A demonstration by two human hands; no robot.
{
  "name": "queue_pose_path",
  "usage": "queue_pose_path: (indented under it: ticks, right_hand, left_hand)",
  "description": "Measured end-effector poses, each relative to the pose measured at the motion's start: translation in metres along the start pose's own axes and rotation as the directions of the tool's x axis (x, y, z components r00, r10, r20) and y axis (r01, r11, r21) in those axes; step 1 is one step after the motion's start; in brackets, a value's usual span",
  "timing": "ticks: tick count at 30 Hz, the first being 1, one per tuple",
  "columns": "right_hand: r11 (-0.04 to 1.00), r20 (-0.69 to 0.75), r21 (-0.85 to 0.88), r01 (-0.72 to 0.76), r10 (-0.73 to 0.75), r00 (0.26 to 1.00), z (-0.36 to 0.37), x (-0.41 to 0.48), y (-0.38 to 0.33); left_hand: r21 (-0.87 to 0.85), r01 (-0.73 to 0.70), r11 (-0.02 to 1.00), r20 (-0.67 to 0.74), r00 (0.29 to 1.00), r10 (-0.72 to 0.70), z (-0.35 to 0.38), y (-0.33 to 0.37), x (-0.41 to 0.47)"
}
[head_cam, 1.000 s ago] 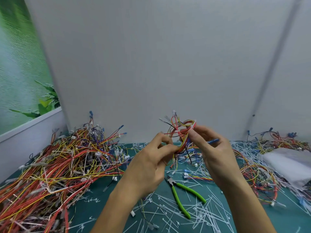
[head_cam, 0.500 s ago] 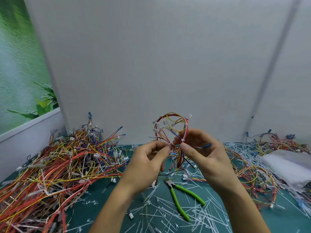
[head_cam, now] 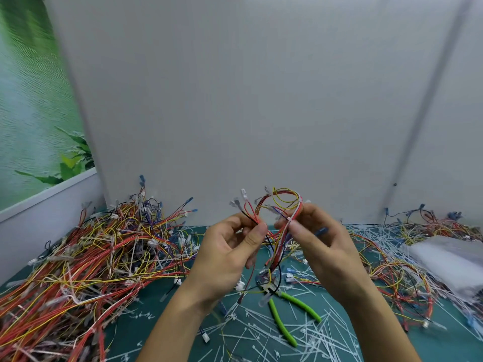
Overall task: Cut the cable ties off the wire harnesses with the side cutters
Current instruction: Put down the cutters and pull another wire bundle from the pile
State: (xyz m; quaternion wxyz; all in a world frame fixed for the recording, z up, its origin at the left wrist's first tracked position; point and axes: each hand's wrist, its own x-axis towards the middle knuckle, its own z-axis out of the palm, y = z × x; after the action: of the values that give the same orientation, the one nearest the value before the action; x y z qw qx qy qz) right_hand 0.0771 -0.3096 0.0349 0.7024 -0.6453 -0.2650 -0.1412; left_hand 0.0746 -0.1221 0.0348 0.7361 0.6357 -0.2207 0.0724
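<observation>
Your left hand and right hand each pinch the light, floppy wire harness; hold it beside the white cable tie.

The left forearm and right forearm are slanting inward from the lower edge. The left hand is curling its fingers, with thumb and forefinger pinching strands of a wire harness. The right hand is facing it close beside, with thumb and fingers pinching the same bundle.
</observation>
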Motion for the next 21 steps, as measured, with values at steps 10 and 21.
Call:
queue_pose_path:
  ticks: [10,21]
  right_hand:
    - [1.000,-0.007,-0.006,-0.006,0.006,1.000,-0.002,0.001,-0.003]
    - [0.927,0.148,-0.359,0.105,-0.054,0.987,0.004,-0.004,-0.004]
  left_hand:
    - [0.358,-0.140,0.923,0.146,0.985,0.093,-0.010,0.008,-0.005]
    - [0.283,-0.080,0.956,-0.073,0.992,0.105,-0.031,0.017,0.002]
